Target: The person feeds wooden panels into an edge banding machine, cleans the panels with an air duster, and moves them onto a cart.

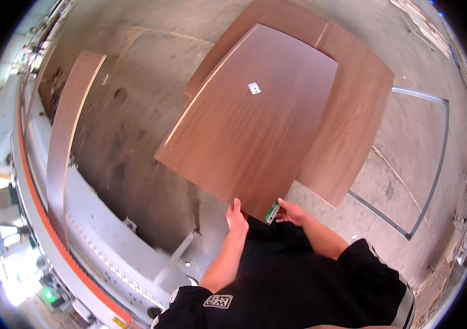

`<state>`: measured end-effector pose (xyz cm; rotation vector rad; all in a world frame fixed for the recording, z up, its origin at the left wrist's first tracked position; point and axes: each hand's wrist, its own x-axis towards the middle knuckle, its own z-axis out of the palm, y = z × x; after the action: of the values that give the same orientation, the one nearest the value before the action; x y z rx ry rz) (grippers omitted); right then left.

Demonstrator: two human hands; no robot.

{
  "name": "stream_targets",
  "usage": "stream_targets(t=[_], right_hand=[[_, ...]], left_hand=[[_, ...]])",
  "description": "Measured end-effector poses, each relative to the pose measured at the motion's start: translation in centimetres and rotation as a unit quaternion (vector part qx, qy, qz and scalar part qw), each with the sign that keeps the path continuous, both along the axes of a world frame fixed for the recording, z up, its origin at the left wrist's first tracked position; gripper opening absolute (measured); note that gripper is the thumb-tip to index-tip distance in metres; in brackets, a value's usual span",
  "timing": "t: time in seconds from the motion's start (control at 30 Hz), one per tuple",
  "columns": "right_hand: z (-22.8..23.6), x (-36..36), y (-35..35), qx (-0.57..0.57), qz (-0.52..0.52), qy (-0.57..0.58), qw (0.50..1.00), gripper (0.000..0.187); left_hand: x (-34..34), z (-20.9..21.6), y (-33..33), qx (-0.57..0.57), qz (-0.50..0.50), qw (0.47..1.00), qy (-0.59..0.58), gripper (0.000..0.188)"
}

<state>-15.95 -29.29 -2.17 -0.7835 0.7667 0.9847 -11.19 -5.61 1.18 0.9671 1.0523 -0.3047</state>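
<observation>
A brown wood-grain board [244, 137] with slightly curved long sides tilts up in front of me. My left hand [237, 220] is closed on its near edge, thumb on top and fingers hidden below. At the near right corner, my right hand [292, 213] is closed on the board's edge. A small green and white card or label [272, 212] lies at that corner beside my right thumb; whether it is held or stuck on, I cannot tell. A small white label [254, 88] sits on the board's upper face.
More brown boards [348, 120] lie beneath and beyond. On the left runs a long machine [96, 214] with an orange-red strip, bearing a narrow brown panel [72, 115]. A grey metal frame [440, 148] lies on the concrete floor [135, 93] at right.
</observation>
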Motion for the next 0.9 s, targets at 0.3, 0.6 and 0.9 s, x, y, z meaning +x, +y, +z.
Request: stream_targets(t=[0.3,0.6,0.9], right_hand=[[-4.7,0.4,-10.2,-0.130,-0.182,-0.015,0.974,0.080],[-8.8,-2.3,-5.1,-0.172,-0.321,-0.021,0.931,0.071],[4.3,-16.1,7.7,-0.206,-0.277,-0.029,0.938,0.064]], left_hand=[[-15.8,14.2,10.0,0.158,0.060,0.981,0.100,0.026],[-31.1,24.5,16.6,0.350,0.238,0.901,0.096,0.037],[-51.0,26.0,27.1,0.371,0.291,0.877,0.098,0.037]])
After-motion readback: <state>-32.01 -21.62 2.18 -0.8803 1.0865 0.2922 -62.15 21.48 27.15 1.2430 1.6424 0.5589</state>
